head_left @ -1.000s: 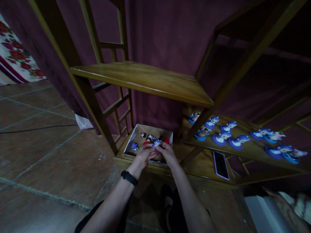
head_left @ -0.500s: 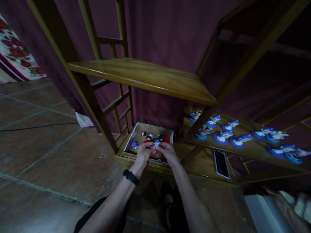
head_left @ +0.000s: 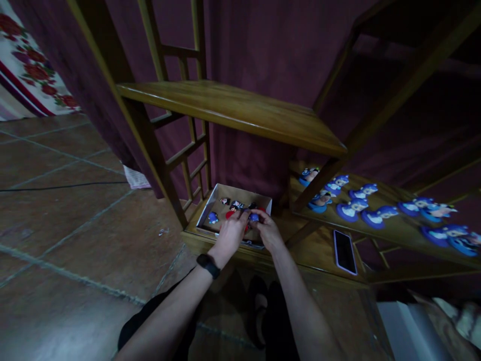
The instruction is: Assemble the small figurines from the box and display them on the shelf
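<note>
Over a shallow cardboard box (head_left: 206,215), my right hand (head_left: 267,229) pinches a small blue-haired figurine (head_left: 254,217). From the other side my left hand (head_left: 233,231) meets it, fingers bent together at the figurine's left side and hiding part of it. A dark band circles the left wrist. Inside the box, a blue-haired piece (head_left: 213,217) lies at the left. Several dark and red pieces (head_left: 236,205) lie behind the hands, some partly covered by the fingers.
The box sits on the low board of a wooden shelf unit, below an upper shelf (head_left: 233,108). Several blue figurines (head_left: 351,208) on round bases stand on the right shelf. A phone (head_left: 344,252) lies below them. A slanting post (head_left: 323,183) divides the bays.
The figurine has tilted and shifted slightly right between my hands. My left hand has turned over more, its back now facing up. The view has shifted slightly.
</note>
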A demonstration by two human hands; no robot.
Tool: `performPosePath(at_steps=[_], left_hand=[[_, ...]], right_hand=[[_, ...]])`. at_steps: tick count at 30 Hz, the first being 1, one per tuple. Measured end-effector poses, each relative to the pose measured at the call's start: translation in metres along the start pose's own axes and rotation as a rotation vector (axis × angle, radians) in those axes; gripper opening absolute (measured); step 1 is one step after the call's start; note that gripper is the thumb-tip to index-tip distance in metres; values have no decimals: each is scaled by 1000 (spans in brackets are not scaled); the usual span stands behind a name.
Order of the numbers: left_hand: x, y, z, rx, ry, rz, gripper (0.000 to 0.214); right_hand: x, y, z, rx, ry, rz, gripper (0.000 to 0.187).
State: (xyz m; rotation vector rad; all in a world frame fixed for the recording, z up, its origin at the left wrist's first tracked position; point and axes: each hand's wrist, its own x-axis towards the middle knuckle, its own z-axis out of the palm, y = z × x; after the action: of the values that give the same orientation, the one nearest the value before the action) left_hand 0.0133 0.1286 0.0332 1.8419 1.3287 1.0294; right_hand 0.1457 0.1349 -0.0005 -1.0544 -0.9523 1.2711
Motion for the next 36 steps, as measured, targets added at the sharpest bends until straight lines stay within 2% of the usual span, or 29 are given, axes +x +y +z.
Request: performPosePath(at_steps=[4,9,15,22,25,28,32,36], left_hand=[[1,1,2,321,-118,95,41],[4,2,4,562,-148,194,41],[4,4,5,713,-132,307,35],[2,6,2,777,-109,407,36],[0,7,0,728,-114,409,37],[2,4,1,581,-112,321,39],[10,-7,3,255,-61,132,25],[21,-24,8,-87,-26,16,11]], right_hand=[[2,3,-3,-47,10,-30,34],[6,11,-7,24,52,-23,33],[10,18,-9,126,76,34,36],[7,6,-12,112,25,16,37],[5,2,-14,78,-10,7,36],[4,1,-16,17,-15,-6,35],[5,2,-15,-52,-45,6,35],[5,3,-11,-61,-41,19,33]])
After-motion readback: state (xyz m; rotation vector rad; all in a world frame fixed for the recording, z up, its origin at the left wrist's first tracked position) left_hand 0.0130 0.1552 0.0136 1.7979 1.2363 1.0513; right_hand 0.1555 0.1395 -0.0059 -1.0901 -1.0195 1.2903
